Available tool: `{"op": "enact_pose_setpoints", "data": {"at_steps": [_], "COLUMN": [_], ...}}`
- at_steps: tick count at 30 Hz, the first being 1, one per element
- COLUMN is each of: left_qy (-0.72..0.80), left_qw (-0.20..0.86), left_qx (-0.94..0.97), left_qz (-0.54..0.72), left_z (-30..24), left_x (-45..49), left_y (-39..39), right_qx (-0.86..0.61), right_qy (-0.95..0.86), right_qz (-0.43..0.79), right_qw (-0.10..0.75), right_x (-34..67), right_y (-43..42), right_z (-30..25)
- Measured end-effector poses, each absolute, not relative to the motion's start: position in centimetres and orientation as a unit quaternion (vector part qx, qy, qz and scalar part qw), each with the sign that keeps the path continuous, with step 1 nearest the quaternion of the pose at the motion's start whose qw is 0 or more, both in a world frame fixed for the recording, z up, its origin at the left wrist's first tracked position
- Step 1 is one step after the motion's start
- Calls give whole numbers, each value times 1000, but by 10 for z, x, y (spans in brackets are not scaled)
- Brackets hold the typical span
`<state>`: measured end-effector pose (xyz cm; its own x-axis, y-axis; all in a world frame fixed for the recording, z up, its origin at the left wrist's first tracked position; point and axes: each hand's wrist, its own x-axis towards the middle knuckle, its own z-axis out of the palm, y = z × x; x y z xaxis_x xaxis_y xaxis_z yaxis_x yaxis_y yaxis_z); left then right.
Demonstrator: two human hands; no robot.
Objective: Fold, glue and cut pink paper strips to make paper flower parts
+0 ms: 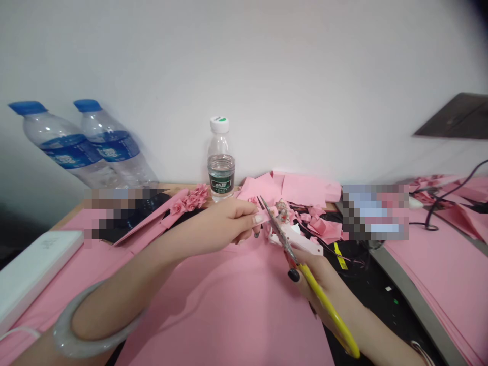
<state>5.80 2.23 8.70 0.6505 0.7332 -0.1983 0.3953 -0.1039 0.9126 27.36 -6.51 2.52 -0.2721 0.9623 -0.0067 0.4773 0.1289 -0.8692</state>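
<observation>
- Worktop of pale wood [179, 189], seen from its near edge, lies mostly under a wide sheet of pink paper [224, 315] that runs off that edge.
- Left hand [232, 221], a pale, rounded stone-like bangle [76, 325] around its wrist, has a clenched grip, pinching a narrow pink paper strip [263, 216] between its fingertips above the middle of the sheet.
- Right hand [308, 272] has a clenched grip on yellow-handled scissors [305, 269], with a dark-painted thumbnail on top and a thin metal bracelet [421, 353] at the wrist. The open metal blades [276, 223] straddle the strip, just beside the left fingertips.
- White plastic tool [293, 239] lies just beyond the blades, among loose pink paper scraps [316, 226].
- Long white rectangular box [38, 269] sits at the worktop's left edge.
- Pink strip with paper roses [188, 201] lies beyond the left forearm, beside a pixelated patch [122, 213].
- Stacked pink sheets [430, 274] and a dark cable [430, 223] occupy the right side, near a second pixelated patch [375, 211].
- Small clear plastic water bottle [221, 157] with a white-and-green cap stands upright at the back edge.
- Two larger clear plastic bottles [63, 145] [114, 147] with blue caps lean left at the back-left corner, beside a white wall [244, 66].
</observation>
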Motion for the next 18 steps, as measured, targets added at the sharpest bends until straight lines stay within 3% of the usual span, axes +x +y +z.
{"op": "enact_pose_setpoints", "data": {"at_steps": [18], "left_qy": [396], "left_qw": [551], "left_qx": [717], "left_qz": [159], "left_z": [87], "left_x": [56], "left_y": [24], "right_qx": [-523], "right_qy": [-699], "right_qz": [381], "right_qw": [304], "right_x": [273], "right_y": [-65], "right_z": [19]}}
